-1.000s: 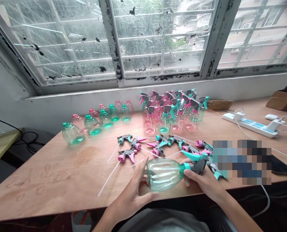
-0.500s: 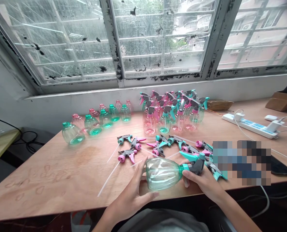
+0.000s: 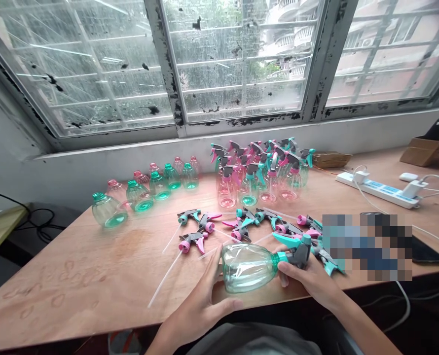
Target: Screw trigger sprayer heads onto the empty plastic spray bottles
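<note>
A clear green spray bottle lies on its side in the air over the table's front edge, its base to the left. My left hand cups the base, fingers behind it and thumb stretched below. At the neck, my right hand is closed round the teal collar and grey-and-teal spray head, which sits on the bottle. Loose spray heads with pink or teal parts lie just behind, among them a pink one with a long clear tube.
Open bottles, green and pink, stand at the back left. Several bottles with spray heads are grouped at the back middle. To the right are a white power strip, a cardboard box and a dark phone.
The camera view has shifted slightly, so the scene sits a little further left. Both hands keep nearly the same hold on the spray bottle.
</note>
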Demonstrator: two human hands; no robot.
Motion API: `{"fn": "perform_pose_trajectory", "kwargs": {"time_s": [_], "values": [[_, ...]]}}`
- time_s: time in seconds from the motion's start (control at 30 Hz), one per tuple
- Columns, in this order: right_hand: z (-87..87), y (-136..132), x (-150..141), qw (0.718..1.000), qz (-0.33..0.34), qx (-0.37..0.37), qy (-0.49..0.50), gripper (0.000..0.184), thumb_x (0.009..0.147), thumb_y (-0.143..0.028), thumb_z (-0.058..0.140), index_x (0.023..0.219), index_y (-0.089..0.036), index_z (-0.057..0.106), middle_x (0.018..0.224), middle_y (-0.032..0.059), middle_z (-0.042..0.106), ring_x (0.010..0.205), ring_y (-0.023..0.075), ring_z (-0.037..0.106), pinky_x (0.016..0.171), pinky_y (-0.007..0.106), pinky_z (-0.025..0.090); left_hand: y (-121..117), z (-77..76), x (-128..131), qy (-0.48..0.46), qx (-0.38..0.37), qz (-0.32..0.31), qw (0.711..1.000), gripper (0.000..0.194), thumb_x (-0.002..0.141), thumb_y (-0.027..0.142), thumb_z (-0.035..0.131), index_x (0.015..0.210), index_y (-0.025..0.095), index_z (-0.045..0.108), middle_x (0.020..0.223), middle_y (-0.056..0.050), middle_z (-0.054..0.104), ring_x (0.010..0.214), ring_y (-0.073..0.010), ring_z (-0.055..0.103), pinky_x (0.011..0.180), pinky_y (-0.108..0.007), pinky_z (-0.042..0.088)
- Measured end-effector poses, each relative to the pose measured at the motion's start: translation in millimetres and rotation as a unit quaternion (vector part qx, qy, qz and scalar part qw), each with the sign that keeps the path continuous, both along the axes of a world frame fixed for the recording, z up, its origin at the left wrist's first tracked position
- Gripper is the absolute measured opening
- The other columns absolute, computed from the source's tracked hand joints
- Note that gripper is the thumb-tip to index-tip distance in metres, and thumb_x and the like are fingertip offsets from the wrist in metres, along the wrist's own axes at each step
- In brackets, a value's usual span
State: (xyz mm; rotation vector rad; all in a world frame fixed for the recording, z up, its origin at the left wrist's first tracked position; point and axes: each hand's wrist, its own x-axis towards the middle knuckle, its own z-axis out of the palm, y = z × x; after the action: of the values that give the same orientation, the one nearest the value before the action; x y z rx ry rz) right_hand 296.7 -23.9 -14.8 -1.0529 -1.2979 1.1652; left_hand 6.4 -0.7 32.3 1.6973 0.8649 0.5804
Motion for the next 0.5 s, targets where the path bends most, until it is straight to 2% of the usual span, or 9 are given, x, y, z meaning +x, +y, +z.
{"fn": "perform_pose_trajectory", "kwargs": {"time_s": [0.17, 0.33, 0.4, 0.5], "values": [[0.2, -1.2, 0.5, 1.000, 0.001, 0.005, 0.003, 0.038, 0.090, -0.046, 0.075, 0.064, -0.018, 0.074, 0.056, 0.0027, 0.070, 0.057, 0.0192, 0.064, 0.062, 0.031, 0.052, 1.7, -2.8, -1.0, 0.000, 0.006, -0.009, 1.000, 0.097, 0.094, 0.028, 0.069, 0.165, 0.031, 0.003, 0.174, -0.006, 0.013, 0.158, -0.0313, 0.021, 0.130, -0.047, 0.019], [0.5, -1.2, 1.3, 1.000, 0.008, 0.005, -0.002, 0.038, 0.090, -0.046, 0.075, 0.063, -0.019, 0.072, 0.057, 0.0023, 0.070, 0.058, 0.0198, 0.065, 0.063, 0.031, 0.053, 2.0, -8.6, -3.0, -0.028, 0.021, -0.024, 0.999, 0.087, 0.101, 0.031, 0.058, 0.163, 0.038, -0.002, 0.171, -0.007, 0.025, 0.147, -0.0297, 0.044, 0.123, -0.046, 0.034], [1.1, -1.5, 1.4, 1.000, 0.009, 0.002, -0.002, 0.037, 0.090, -0.045, 0.075, 0.063, -0.019, 0.073, 0.057, 0.0024, 0.070, 0.058, 0.0198, 0.065, 0.063, 0.031, 0.052, 0.9, -7.5, -2.7, -0.024, 0.026, -0.020, 0.999, 0.086, 0.101, 0.030, 0.058, 0.163, 0.038, -0.001, 0.171, -0.007, 0.027, 0.149, -0.0290, 0.042, 0.125, -0.045, 0.031], [0.8, -1.7, 1.2, 1.000, 0.008, 0.000, 0.003, 0.036, 0.089, -0.045, 0.076, 0.064, -0.019, 0.073, 0.057, 0.0021, 0.070, 0.058, 0.0193, 0.065, 0.063, 0.031, 0.052, -1.1, -1.4, -0.5, -0.004, 0.029, -0.013, 0.999, 0.101, 0.094, 0.028, 0.069, 0.164, 0.036, -0.003, 0.171, -0.005, 0.026, 0.156, -0.0296, 0.027, 0.130, -0.047, 0.015]]}}
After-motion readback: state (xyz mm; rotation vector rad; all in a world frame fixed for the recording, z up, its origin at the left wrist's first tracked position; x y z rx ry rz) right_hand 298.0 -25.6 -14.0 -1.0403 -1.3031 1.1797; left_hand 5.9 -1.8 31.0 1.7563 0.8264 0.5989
